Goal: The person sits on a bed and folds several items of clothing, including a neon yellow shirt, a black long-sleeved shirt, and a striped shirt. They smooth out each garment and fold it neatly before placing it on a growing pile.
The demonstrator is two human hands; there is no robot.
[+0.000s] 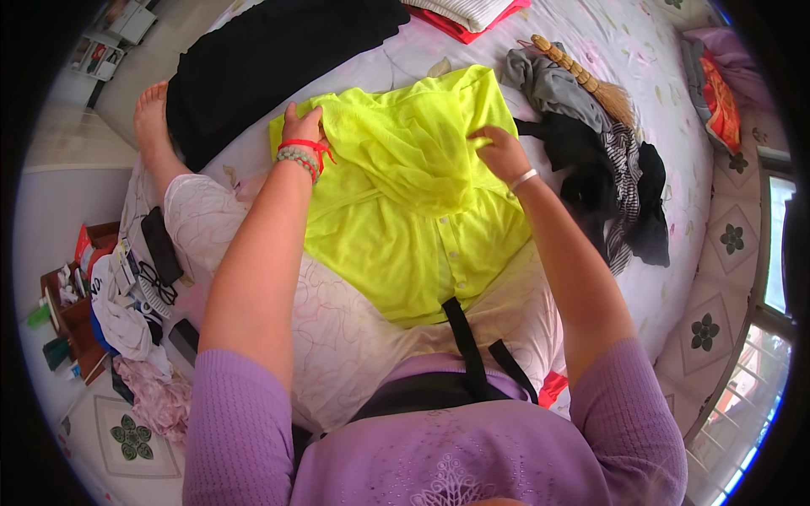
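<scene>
A bright yellow buttoned shirt (380, 253) lies spread over my lap and the bed, with its upper part folded down in loose creases. At its far left edge is my left hand (304, 129), which wears red string and bead bracelets. The cloth's edge runs between its fingers, some of them hidden by the fabric. My right hand (503, 155), with a pale bangle, is bent over the shirt's right side. Its index finger is at the cloth; whether it pinches any is unclear.
Black folded cloth (272, 69) lies at the far left. On the right are a straw hand broom (582, 73), grey cloth (550, 85), black garments (582, 171) and striped fabric (623, 190). Folded white knitwear (471, 9) sits at the back. Eyeglasses (155, 281) rest on the left.
</scene>
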